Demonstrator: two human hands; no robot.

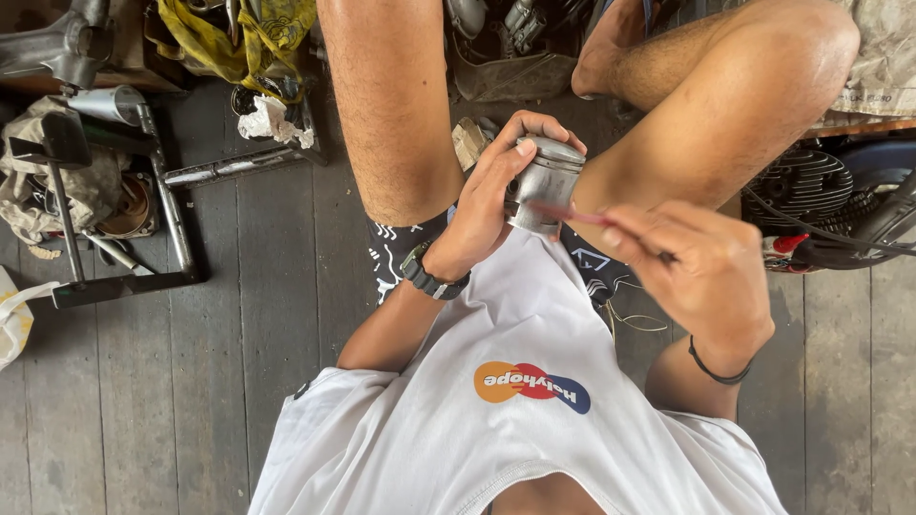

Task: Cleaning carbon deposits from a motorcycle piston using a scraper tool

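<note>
Fingers of the left hand (482, 215) wrap around a grey metal piston (544, 183), thumb across its top edge and the other fingers curled behind its skirt, so the part is gripped firmly above the lap, between the two bare knees. Just to the right, the right hand (701, 272) pinches a thin reddish stick-like tool (572, 215) between thumb and fingertips; the tip of that tool lies against the side of the piston. A dark wristwatch (431, 277) sits on the left wrist and a thin black band (718, 372) on the right wrist. The person sits on a dark wooden plank floor (267, 286) in a white T-shirt (515, 401).

As for things that hold other things: at far left a round tin-like dish (129, 208) lies among grey rags, and what it contains cannot be made out. A pale plastic bag (14, 319) shows at the left edge, its contents hidden. At the far top a yellow cloth (239, 33) is heaped over metal parts, with crumpled white paper (272, 122) just near it. A black metal frame (114, 219) lies on the floor at left. At far right a finned engine cylinder (806, 186) stands beside black cables
</note>
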